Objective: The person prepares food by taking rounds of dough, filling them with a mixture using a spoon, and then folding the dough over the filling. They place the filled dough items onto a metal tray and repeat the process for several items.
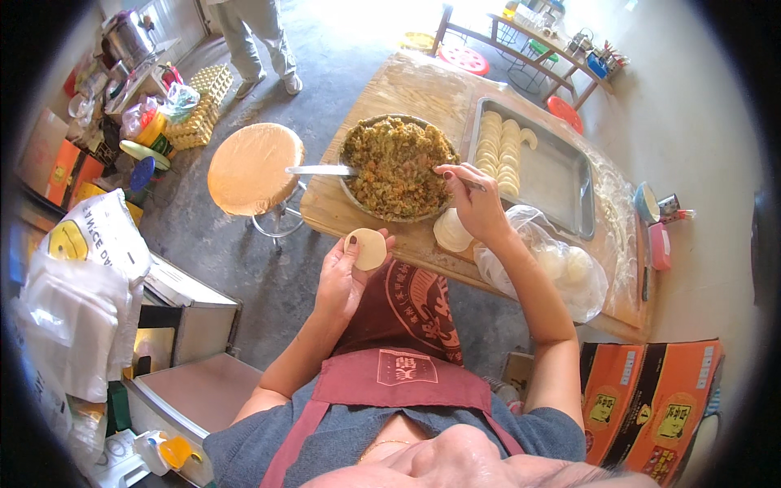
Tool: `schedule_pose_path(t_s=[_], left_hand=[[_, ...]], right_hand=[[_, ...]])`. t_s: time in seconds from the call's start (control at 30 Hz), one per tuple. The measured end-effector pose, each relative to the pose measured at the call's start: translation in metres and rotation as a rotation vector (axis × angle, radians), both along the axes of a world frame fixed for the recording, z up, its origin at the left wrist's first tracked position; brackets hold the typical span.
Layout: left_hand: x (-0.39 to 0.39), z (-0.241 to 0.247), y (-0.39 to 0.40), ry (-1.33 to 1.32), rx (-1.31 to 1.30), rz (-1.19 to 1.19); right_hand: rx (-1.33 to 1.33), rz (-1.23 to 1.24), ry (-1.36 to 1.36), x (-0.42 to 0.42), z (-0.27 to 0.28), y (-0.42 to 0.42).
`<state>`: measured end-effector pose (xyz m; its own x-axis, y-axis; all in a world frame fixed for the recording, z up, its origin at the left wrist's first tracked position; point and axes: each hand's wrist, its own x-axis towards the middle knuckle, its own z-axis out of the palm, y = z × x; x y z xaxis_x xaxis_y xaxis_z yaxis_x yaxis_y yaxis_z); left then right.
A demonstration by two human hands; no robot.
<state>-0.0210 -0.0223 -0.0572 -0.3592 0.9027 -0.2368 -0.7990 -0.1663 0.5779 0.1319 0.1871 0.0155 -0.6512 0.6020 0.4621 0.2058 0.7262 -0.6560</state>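
My left hand (339, 277) holds a round dough wrapper (368, 251) flat over the fingers, thumb on top, just off the table's near edge. Between the fingers of my right hand (479, 204) is a thin metal utensil (473, 183), its tip out of sight at the filling. That hand is over the right rim of a large bowl of chopped, brownish-green filling (396, 168). A second utensil with a pale handle (320, 171) rests in the bowl's left side. Under my right wrist sits a stack of wrappers (453, 230). Beyond it, a metal tray (552, 177) carries rows of folded dumplings (499, 152).
A clear plastic bag with dough balls (564, 265) lies by my right forearm on the floury wooden table (421, 76). To the left stands a round stool (256, 168). Another person's legs (253, 39) are at the far left. Orange cartons (650, 402) stand at lower right.
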Motion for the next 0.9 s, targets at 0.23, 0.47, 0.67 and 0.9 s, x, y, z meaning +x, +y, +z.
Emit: schedule_pose_path(t_s=[0.23, 0.47, 0.67, 0.9], left_hand=[[0.002, 0.027, 0.001, -0.045, 0.021, 0.03], [-0.005, 0.033, 0.012, -0.047, 0.06, 0.045], [-0.001, 0.052, 0.029, -0.055, 0.112, 0.035], [0.001, 0.051, 0.046, -0.116, 0.159, 0.038]], right_hand=[[-0.579, -0.153, 0.092, -0.014, -0.008, 0.0], [-0.988, -0.098, 0.362, -0.008, 0.003, 0.012], [-0.933, -0.101, 0.402, -0.001, -0.001, 0.02], [-0.902, -0.092, 0.421, -0.003, 0.009, 0.01]])
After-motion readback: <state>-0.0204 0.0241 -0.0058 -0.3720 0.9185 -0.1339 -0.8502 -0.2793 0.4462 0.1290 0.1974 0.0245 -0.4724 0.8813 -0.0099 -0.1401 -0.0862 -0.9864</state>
